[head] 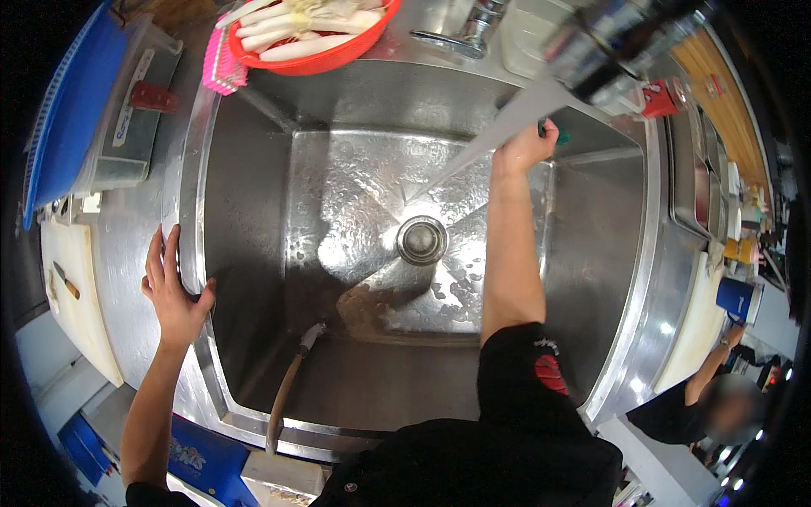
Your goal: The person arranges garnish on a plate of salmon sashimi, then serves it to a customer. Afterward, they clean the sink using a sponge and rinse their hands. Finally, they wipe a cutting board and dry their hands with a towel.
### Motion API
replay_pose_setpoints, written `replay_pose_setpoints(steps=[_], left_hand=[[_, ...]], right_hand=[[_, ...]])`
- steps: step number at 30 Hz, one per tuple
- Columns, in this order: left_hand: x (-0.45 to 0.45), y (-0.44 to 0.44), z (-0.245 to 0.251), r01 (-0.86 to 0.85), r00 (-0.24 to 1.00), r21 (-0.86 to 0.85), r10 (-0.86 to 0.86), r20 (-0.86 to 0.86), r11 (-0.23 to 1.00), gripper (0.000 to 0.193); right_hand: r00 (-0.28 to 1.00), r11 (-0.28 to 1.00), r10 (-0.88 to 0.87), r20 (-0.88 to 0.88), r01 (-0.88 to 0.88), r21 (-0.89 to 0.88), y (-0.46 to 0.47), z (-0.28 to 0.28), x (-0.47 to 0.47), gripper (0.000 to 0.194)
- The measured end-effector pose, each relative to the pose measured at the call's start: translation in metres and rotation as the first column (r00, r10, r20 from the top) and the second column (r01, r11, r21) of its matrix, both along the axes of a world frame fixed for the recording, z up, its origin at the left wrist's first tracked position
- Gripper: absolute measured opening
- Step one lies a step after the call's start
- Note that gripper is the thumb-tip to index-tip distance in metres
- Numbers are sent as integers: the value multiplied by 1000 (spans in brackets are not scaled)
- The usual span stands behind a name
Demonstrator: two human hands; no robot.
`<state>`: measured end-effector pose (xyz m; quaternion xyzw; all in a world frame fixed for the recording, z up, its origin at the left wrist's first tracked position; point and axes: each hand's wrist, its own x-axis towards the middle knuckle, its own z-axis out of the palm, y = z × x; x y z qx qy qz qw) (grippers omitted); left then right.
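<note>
Before me is a deep stainless steel sink [380, 380] with a round drain [422, 241] in its wet floor. My right hand [527, 147] reaches to the far right corner, closed around a green scrubber [562, 134] mostly hidden by the fingers. A stream of water [488, 142] slants across the basin from the upper right, close beside this hand. On the sink's left rim and counter rests my left hand [177, 304], fingers spread, holding nothing. A brown hose or handle [283, 396] with a pale end leans over the near rim into the sink.
A red basin [317, 63] of white vegetable stalks and a pink sponge [223, 60] sit behind the sink, near a metal faucet [466, 41]. At left lies a knife [66, 281] on a cutting board [89, 304]. Metal pans [694, 171] line the right; another person [671, 412] stands there.
</note>
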<state>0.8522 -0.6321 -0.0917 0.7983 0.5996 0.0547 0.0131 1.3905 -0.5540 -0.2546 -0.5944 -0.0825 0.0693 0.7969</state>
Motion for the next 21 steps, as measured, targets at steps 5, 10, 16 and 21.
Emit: replay_pose_setpoints(steps=[5, 10, 16, 21], left_hand=[[0, 0, 2, 8, 1000, 11, -8, -30, 1000, 96], [-3, 2, -2, 32, 999, 24, -33, 5, 999, 96], [1, -4, 5, -8, 1000, 21, 8, -11, 1000, 98], [-3, -10, 7, -36, 999, -8, 37, 36, 999, 99]], right_hand=[[535, 543, 516, 669, 399, -738, -82, -23, 101, 16], [330, -12, 919, 215, 569, -822, -134, -83, 151, 23], [667, 65, 723, 179, 192, -979, -170, -90, 79, 59], [680, 120, 733, 23, -96, -988, -263, -110, 58, 44]])
